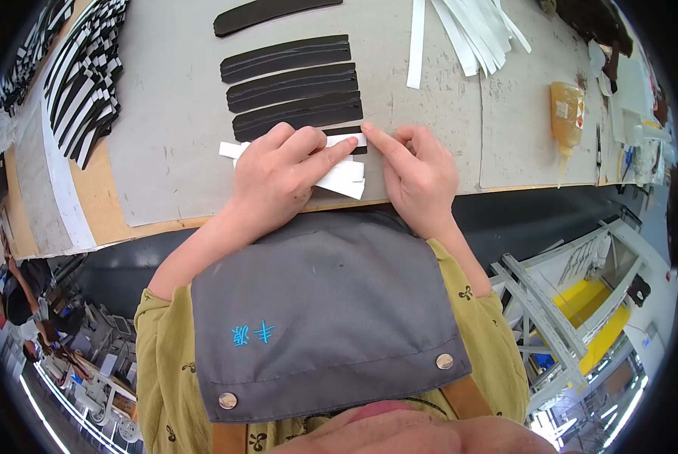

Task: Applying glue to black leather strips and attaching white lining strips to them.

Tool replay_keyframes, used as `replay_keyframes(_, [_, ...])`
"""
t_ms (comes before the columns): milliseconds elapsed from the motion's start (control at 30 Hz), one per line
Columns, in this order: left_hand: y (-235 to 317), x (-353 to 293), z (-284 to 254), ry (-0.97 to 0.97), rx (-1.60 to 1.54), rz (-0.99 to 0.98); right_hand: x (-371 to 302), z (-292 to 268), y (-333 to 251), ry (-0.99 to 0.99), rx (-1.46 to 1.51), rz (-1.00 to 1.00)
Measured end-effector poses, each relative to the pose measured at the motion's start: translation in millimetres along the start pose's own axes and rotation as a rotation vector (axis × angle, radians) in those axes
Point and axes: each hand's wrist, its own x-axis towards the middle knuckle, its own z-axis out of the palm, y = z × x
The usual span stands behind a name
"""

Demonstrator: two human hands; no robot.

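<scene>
Here's the left hand (278, 170), back up, its forearm slanting in from the lower left, knuckles arched, and the index fingertip pressing down on a narrow white strip (336, 139). That strip lies along a dark strip (346, 130), black showing above and below its right end, just in front of the hands. Across comes the right hand (422, 170), forearm rising from the lower right, index finger stretched out to the left with its tip at the dark strip's right end, the other fingers curled in. The fingertips sit near each other, a narrow gap between them. Loose white pieces (343, 178) poke out on either side of the left palm; seen from above, whether either hand pinches anything underneath, I cannot tell. Now the edges: the table's front edge (174, 225) runs close beneath the wrists, with the grey apron (324, 295) right below it. Ahead, three dark padded strips (297, 112) stand in a row, the nearest right by the left knuckles. Room opens leftward over the grey board (169, 151) as far as the black-and-white stack (89, 98), and rightward toward the amber bottle (566, 117), while fanned white strips (468, 34) lie well ahead.
</scene>
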Motion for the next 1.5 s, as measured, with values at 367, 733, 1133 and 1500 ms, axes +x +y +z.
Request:
replay_keyframes(367, [1.4, 1.4, -0.5, 0.018, 0.002, 0.018, 0.9, 0.0, -1.4, 0.037, -0.08, -0.019])
replay_keyframes(733, [-1.5, -29.6, -21.0, 0.055, 0.153, 0.141, -2.1, 2.5, 1.0, 0.044, -0.002, 0.03])
replay_keyframes(1133, [-23.1, -99.1, -46.1, 0.128, 0.201, -0.1, 14.5, 14.0, -39.4, 0.012, 0.063, -0.302])
replay_keyframes(1500, [-21.8, -96.9, -39.7, 0.142, 0.153, -0.163, 11.2, 38.4, -66.0, -0.161, -0.063, -0.367])
